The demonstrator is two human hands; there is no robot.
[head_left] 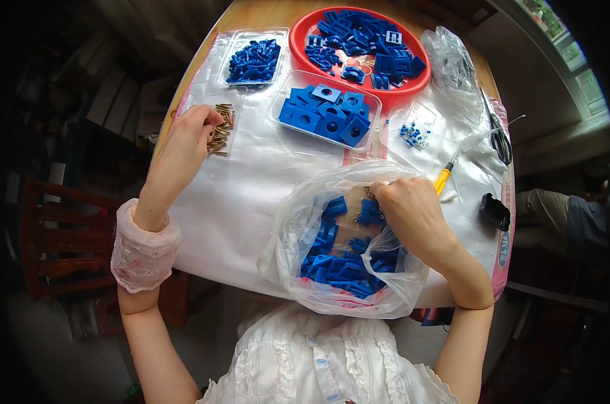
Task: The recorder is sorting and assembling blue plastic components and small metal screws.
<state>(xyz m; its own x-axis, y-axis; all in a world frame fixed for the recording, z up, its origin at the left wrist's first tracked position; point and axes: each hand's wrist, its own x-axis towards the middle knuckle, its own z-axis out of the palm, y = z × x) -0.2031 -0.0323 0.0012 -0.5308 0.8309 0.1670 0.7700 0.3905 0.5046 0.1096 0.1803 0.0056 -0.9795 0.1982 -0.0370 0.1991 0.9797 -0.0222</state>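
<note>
My left hand [189, 140] is at the pile of brass-coloured screws [221, 128] on the left of the table, fingers bent and pinched together. Whatever is between its fingertips is hidden. Over the right rim of a clear plastic bag [278, 232] is my right hand [412, 214], closed with the fingertips pointing inward. What it grips, if anything, I cannot make out. Inside the bag lie many blue plastic parts [342, 269], and a few small metal pieces show beside my right fingertips.
Behind the bag stands a clear tray of blue square plates [318, 114]. Farther back are a red basin [419, 87] of blue parts and a box of small blue pieces [254, 60]. A yellow-handled screwdriver [443, 178], black scissors [499, 138] and tiny blue beads [412, 136] lie right.
</note>
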